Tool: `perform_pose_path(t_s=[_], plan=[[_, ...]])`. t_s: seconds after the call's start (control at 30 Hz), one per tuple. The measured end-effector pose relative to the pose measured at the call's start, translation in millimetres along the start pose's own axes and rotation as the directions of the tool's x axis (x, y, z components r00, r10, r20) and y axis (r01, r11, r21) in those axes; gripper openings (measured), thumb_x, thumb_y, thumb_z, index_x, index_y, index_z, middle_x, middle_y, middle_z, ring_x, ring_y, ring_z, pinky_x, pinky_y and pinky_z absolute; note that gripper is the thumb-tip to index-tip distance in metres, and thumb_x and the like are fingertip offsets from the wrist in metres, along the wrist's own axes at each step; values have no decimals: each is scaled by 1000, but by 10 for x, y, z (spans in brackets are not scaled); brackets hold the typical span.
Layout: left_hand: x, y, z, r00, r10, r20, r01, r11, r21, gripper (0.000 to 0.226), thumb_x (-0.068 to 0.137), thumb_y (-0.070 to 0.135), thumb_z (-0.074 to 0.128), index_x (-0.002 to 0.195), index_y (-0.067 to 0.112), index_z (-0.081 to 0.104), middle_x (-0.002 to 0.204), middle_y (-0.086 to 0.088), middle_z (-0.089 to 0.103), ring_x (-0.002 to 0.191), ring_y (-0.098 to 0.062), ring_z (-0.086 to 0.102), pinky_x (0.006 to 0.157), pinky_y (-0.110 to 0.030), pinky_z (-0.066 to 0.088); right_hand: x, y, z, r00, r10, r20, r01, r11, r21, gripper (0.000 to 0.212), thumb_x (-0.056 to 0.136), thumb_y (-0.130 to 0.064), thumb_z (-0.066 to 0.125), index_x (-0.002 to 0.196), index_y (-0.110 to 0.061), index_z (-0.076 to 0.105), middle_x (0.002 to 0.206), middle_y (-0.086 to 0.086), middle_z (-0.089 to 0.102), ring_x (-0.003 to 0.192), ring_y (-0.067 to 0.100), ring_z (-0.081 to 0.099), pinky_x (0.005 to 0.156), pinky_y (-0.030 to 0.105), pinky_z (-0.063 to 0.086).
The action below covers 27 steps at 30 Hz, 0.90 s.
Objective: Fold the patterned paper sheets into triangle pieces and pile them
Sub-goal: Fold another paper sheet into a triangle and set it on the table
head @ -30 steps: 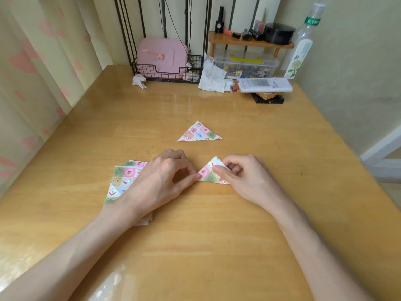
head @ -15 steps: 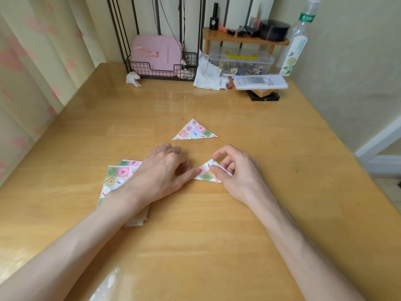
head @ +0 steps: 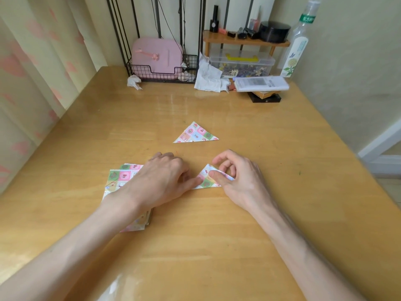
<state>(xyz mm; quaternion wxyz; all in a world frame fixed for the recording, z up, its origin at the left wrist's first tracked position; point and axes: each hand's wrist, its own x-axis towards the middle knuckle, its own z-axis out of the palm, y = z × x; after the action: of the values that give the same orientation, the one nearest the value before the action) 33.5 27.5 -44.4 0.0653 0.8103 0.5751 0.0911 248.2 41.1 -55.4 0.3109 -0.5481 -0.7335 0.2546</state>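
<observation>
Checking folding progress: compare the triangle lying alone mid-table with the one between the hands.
The lone triangle lies untouched; the near triangle is pressed by the left hand and pinched by the right hand. The lone triangle lies flat; the near triangle's right edge looks lifted. Both share the patchwork print and rest on the table.

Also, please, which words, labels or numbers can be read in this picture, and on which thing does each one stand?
"东方树" on the green band of the clear bottle; any further character is unclear.
White box: printed lines, too blurred to read.
Folded triangle and held triangle: pictures only, no legible words.
</observation>
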Motion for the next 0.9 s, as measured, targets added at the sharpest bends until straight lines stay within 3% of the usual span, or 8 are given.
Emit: perform_pose_path(t_s=[0.13,0.37,0.6,0.7,0.8,0.9], plan=[[-10,-6,7,1000,-7,-22,6,1000,-20,50,92,72,46,64,30,48,71,12,55,82,-14,49,82,-31,37,14,28,0,1000,-7,-26,6,999,-49,16,83,-33,83,92,-30,70,68,-15,57,75,-6,50,61,11,33],[-111,35,128,982,10,-189,-21,998,-54,47,96,61,52,63,29,44,62,15,38,77,-15,43,81,-35,43,8,39,7,1000,-4,-15,3,999,-50,11,85,-33,80,91,-32,71,68,-15,55,74,-5,49,61,11,32],[-108,66,155,974,10,-224,-4,1000,27,48,95,61,50,64,25,48,66,11,42,82,-20,50,77,-33,35,-27,11,-9,996,-64,62,72,987,-147,18,96,-36,68,111,-44,75,83,-10,53,86,3,41,74,10,32],[-112,85,165,971,-6,-241,10,1000,19,48,96,60,49,63,24,47,67,10,44,82,-22,51,77,-34,34,-40,-10,-57,993,-108,57,119,965,-236,19,95,-46,66,111,-45,76,88,-10,53,95,11,43,74,17,36],[-117,112,164,963,-10,-268,18,999,28,48,96,57,51,62,24,45,65,8,43,81,-25,53,76,-34,33,-43,-29,-103,988,-142,66,155,954,-257,21,95,-51,64,110,-46,76,91,-10,52,95,11,43,69,14,33],[-114,120,160,964,-20,-265,29,999,30,48,96,58,48,63,24,48,67,3,56,82,-26,55,78,-36,37,-42,-29,-101,988,-138,71,152,952,-264,21,94,-50,65,111,-45,76,92,-9,52,96,10,45,70,18,32]])
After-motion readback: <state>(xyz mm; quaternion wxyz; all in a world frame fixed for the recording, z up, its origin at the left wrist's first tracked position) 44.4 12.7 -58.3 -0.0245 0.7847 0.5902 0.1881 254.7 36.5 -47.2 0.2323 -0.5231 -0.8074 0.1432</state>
